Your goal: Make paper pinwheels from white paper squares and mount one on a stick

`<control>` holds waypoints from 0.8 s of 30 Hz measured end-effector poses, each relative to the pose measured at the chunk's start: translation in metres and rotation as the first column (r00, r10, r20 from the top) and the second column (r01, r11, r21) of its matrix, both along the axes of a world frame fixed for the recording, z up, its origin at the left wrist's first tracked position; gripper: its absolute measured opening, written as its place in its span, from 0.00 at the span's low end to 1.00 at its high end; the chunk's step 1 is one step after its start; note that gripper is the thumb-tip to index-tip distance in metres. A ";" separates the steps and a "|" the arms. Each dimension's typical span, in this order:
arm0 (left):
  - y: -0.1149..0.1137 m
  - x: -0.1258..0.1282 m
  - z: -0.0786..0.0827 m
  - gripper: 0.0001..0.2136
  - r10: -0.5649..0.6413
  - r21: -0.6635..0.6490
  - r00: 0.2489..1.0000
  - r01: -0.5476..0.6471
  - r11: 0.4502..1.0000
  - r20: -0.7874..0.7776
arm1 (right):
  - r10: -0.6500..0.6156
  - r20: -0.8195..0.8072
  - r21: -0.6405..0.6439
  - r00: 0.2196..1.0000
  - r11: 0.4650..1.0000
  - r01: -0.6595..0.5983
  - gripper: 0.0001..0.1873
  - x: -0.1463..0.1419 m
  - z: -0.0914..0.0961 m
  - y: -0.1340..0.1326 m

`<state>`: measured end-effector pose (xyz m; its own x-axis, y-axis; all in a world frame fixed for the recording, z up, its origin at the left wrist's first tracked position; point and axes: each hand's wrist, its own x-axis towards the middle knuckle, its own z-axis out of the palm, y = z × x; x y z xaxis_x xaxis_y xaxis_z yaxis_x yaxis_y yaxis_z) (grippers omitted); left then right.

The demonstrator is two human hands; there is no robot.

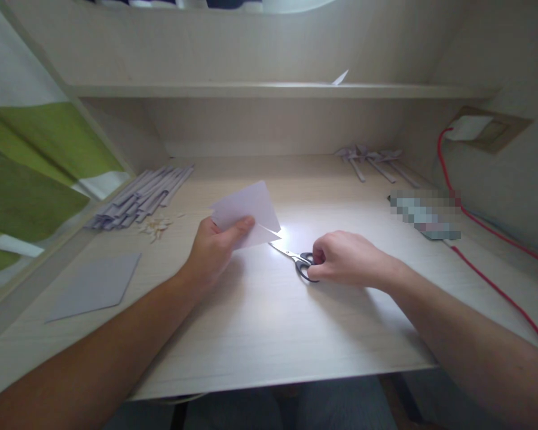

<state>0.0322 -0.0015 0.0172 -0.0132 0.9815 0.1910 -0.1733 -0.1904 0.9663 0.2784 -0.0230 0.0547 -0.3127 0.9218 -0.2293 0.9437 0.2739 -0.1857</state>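
Observation:
My left hand (219,251) pinches a white piece of paper (246,206) between thumb and fingers, above the middle of the desk. A slit runs in from the paper's right edge, leaving a narrow pointed strip below it. Curled at the black handles of a pair of scissors (291,255) is my right hand (345,258). The scissors' metal blades point left, with their tips just below the paper's right corner. Whether the scissors rest on the desk, I cannot tell.
Rolled paper sticks (138,197) are piled at the left, beside small pale scraps (155,227). A paper stack (96,286) lies nearer. Folded paper pieces with stems (370,158) sit back right. A blurred-out phone-like object (424,215) and red cable (497,289) lie right.

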 end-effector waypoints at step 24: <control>0.001 -0.003 0.000 0.09 0.019 0.006 0.998 -0.019 1.000 -0.067 | -0.130 -0.289 -0.087 0.948 0.990 0.109 0.11 0.011 -0.018 0.019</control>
